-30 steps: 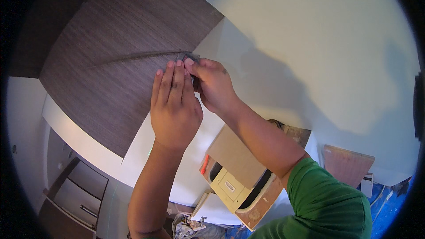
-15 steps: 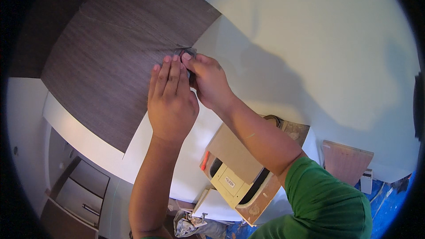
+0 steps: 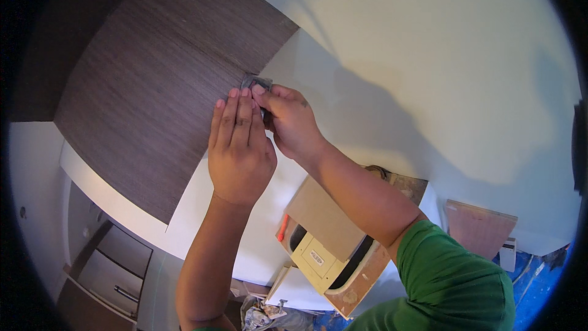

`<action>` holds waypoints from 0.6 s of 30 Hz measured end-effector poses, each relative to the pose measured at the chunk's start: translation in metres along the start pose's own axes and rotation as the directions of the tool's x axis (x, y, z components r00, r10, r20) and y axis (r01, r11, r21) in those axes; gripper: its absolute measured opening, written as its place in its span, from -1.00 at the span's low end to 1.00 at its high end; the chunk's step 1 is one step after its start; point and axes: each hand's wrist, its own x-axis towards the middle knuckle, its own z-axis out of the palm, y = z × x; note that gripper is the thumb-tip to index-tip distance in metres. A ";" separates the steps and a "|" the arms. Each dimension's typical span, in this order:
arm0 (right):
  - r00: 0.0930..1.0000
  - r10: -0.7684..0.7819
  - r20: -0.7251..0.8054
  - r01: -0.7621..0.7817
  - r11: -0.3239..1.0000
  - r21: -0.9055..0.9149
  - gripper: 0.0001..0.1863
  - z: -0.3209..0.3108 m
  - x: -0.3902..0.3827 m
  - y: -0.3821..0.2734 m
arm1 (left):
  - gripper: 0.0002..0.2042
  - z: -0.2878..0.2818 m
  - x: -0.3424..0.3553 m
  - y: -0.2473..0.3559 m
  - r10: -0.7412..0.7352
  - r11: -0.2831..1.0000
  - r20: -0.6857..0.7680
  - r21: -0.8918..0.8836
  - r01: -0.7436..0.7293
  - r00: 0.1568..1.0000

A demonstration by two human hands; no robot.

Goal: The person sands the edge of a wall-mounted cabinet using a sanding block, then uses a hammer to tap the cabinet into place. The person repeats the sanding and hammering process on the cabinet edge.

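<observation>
A dark wood-grain sheet (image 3: pixel 141 110) covers the panel ahead of me, with a thin line running across it to its right edge. My left hand (image 3: pixel 240 159) lies against it near that edge, fingers stretched out side by side. Close beside its fingertips, my right hand (image 3: pixel 293 116) is closed, thumb on top, around a small dark thing with a greyish, see-through-looking rim (image 3: pixel 256 81). Its kind cannot be made out, as the fingers cover most of it. The left fingertips overlap its lower left side.
A pale wall (image 3: pixel 429 67) stretches to the right. Below my right forearm is a wooden unit with a cream panel (image 3: pixel 318 260), a tan board (image 3: pixel 327 220) and an orange-red tool (image 3: pixel 283 228). A wooden board (image 3: pixel 481 227) leans lower right. A crumpled bag (image 3: pixel 254 312) lies at the bottom.
Both hands sit slightly lower in view, still together at the sheet's edge. The sheet's upper corner appears shifted a little left and down. The crease near my fingertips looks flatter.
</observation>
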 end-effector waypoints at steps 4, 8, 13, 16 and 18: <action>0.998 -0.052 -0.039 0.051 0.998 -0.040 -0.76 -0.003 0.011 -0.003 | -0.49 0.005 0.010 0.002 -0.018 1.000 -0.037 0.003 0.018 0.999; 0.997 -0.068 -0.035 0.070 0.995 0.068 -0.76 -0.015 0.035 -0.021 | -0.46 0.020 0.042 0.002 -0.027 0.999 -0.012 -0.036 0.026 1.000; 1.000 -0.014 -0.012 0.013 0.995 -0.103 -0.77 -0.036 0.019 -0.030 | -0.44 0.011 0.027 0.025 -0.048 0.987 0.091 -0.152 0.061 0.995; 0.991 0.029 -0.128 -0.062 0.962 -0.266 -0.75 -0.053 -0.013 -0.032 | -0.45 -0.035 0.007 0.026 -0.034 0.965 0.163 -0.250 0.075 0.986; 0.988 -0.017 -0.155 -0.027 0.960 -0.277 -0.75 -0.072 -0.047 -0.047 | -0.44 -0.055 -0.002 0.001 -0.118 0.980 0.081 -0.153 0.129 0.990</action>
